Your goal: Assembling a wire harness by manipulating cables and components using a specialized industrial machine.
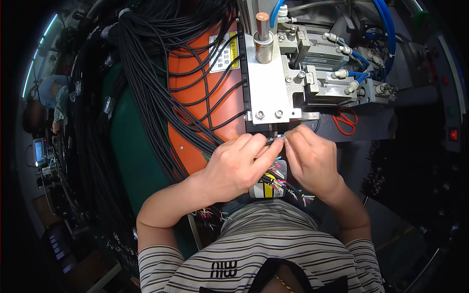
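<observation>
My left hand (237, 163) is closed, thumb and fingers pinching the end of a black cable just below the machine's front edge. Close beside it, my right hand (310, 158) is also closed, its fingertips pinched on a thin blue wire (284, 135) at that cable's end. The two hands' fingertips almost touch. Below them hang other black cable ends with stripped, multicoloured wires (279, 184). A thick bundle of black cables (141, 78) runs down from the upper left, passing behind my left hand. My fingers partly hide the held cable end.
A metal fixture plate (268, 88) with a vertical post (264, 46) stands just beyond my hands. Pneumatic cylinders (325, 56) with blue hoses sit to its right, near red-handled scissors (345, 122). Under the cables lies an orange surface (195, 112). Another person (53, 97) is at far left.
</observation>
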Demonstrator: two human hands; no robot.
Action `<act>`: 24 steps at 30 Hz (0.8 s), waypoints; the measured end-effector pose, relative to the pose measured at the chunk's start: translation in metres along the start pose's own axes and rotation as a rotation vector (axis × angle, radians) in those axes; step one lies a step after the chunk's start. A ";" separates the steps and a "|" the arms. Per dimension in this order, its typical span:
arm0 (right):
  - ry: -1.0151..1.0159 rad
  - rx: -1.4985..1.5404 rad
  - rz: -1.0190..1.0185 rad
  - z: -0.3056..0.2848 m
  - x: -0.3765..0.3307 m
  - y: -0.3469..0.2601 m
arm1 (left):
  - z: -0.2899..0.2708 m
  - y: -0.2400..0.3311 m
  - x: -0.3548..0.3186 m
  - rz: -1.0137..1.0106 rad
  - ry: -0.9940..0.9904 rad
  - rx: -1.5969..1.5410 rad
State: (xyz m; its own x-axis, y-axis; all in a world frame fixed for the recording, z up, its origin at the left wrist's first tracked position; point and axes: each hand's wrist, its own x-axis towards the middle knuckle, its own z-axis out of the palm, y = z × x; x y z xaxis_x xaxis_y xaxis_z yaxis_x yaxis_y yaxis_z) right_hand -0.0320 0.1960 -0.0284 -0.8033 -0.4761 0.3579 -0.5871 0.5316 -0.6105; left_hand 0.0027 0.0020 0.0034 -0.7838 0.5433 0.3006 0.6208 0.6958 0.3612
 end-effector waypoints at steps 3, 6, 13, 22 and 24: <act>0.018 -0.105 -0.081 -0.002 0.001 -0.003 | -0.001 0.001 0.001 0.094 -0.045 0.116; -0.117 -0.130 -0.062 -0.015 0.009 -0.004 | -0.002 0.007 0.005 0.073 -0.079 0.158; -0.029 0.055 -0.032 -0.002 0.004 0.007 | -0.005 0.005 0.010 0.028 -0.102 0.135; -0.092 0.412 0.251 -0.008 0.008 0.012 | -0.010 -0.014 -0.007 -0.105 0.049 -0.092; -0.070 0.416 0.248 -0.005 0.004 0.016 | -0.009 -0.017 -0.016 -0.128 0.078 -0.061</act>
State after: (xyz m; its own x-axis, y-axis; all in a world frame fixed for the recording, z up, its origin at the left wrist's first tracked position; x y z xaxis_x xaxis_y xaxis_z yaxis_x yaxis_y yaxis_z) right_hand -0.0447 0.2061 -0.0333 -0.8967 -0.4243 0.1263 -0.2777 0.3169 -0.9069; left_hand 0.0048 -0.0229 0.0008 -0.8545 0.4122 0.3160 0.5176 0.7259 0.4529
